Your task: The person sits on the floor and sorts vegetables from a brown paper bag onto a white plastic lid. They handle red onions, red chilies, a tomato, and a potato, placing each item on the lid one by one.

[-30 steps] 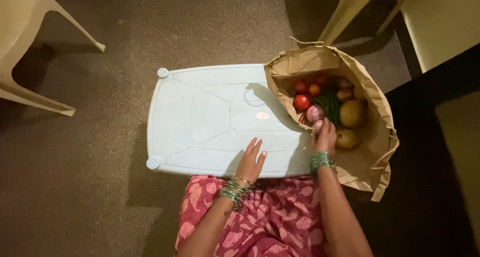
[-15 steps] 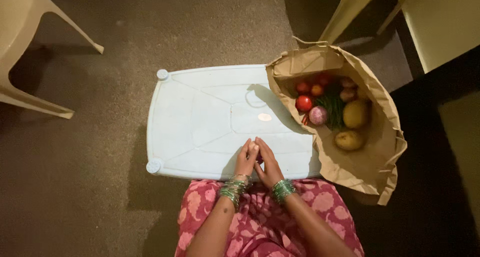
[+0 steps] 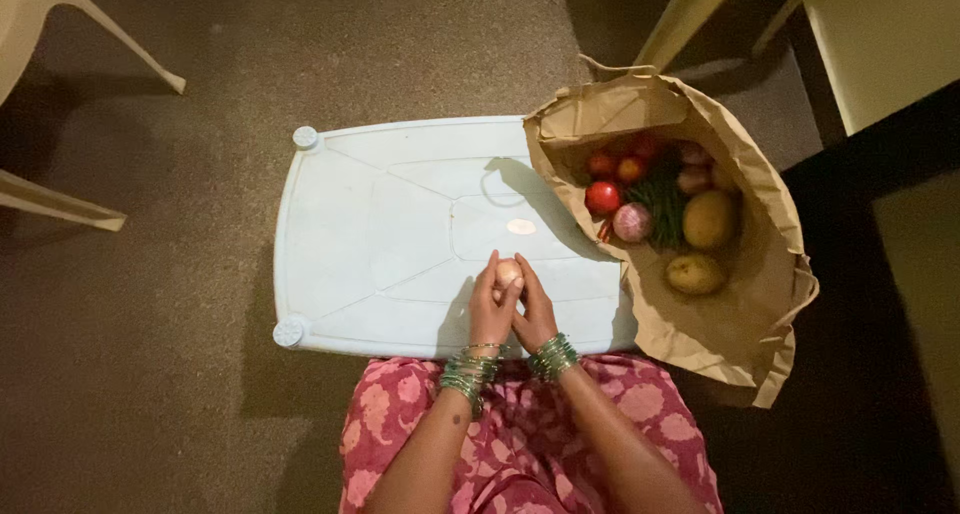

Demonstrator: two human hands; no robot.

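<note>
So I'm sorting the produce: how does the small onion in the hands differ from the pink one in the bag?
The small onion is pale and held between both hands' fingertips above the blue table; the pink onion is larger, deeper in colour, and lies in the paper bag beside a tomato. Both are round.

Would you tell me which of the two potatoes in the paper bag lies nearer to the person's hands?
The smaller potato, low in the bag, is nearer the right hand; the bigger one sits farther off beside the green beans.

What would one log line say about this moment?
left hand: holds onion | right hand: holds same onion | above: blue table | bag: vegetables, at right
</note>
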